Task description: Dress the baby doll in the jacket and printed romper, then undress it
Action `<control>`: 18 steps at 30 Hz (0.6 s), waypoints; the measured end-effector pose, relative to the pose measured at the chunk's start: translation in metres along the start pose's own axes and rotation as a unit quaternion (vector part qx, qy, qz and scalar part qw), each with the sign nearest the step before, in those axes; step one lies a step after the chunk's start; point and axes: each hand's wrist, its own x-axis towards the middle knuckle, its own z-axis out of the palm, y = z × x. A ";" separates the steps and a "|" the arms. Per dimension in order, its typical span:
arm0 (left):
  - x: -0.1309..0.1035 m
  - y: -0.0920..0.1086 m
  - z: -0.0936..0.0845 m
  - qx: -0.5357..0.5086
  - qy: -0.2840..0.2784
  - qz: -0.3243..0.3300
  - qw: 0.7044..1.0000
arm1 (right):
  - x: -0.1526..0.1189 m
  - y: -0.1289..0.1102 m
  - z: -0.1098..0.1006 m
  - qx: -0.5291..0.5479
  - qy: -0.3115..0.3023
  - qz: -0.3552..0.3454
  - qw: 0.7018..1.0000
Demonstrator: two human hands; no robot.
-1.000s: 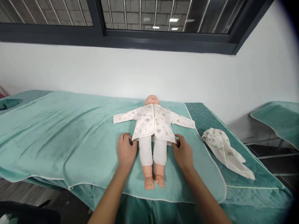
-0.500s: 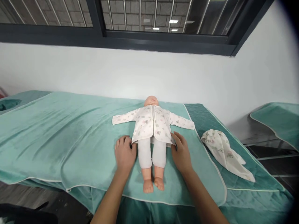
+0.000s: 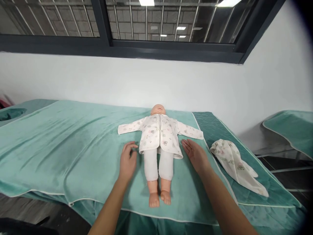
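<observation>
Behind everything, a white wall (image 3: 97,78), smooth and matte. Across much of the view, a pale green blanket (image 3: 61,137), soft and plush, crossed by long shallow creases and edged with thin light piping. Above, a window frame (image 3: 171,52) in flat dark grey, with slim shiny metal bars (image 3: 146,23) beyond the glass and rough, blocky masonry farther back. Under the blanket and out to the right, a darker green quilted cover (image 3: 205,124), stitched in a raised pattern. At the far right, another green cloth (image 3: 293,130) with a rounded, piped corner, above what looks like thin metal tubing, too dim to make out well.

On the blanket, between the hands, a doll (image 3: 151,163) lying face up, head toward the wall, with smooth plastic feet and padded white cloth legs. Over the torso, a white printed jacket (image 3: 151,138) of thin fabric, sleeves spread wide, hem flared. On the quilted cover, a printed white garment (image 3: 236,163), bunched at one end and tapering at the other.

Beside the hem, right hand (image 3: 195,155) flat, fingers straight and close together, clear of the fabric. Opposite, left hand (image 3: 127,161) loosely curved, thumb and fingers parted, just beside the jacket.
</observation>
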 end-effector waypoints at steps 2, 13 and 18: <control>0.021 0.003 0.003 -0.166 -0.004 -0.104 0.981 | 0.024 -0.005 0.004 0.014 -0.004 0.047 0.999; 0.090 0.023 0.041 -0.384 -0.157 -0.251 0.875 | 0.072 -0.010 0.054 -0.071 -0.081 0.056 0.993; 0.101 0.032 0.043 -0.382 -0.144 -0.239 0.881 | 0.082 -0.008 0.056 -0.101 -0.098 -0.005 0.990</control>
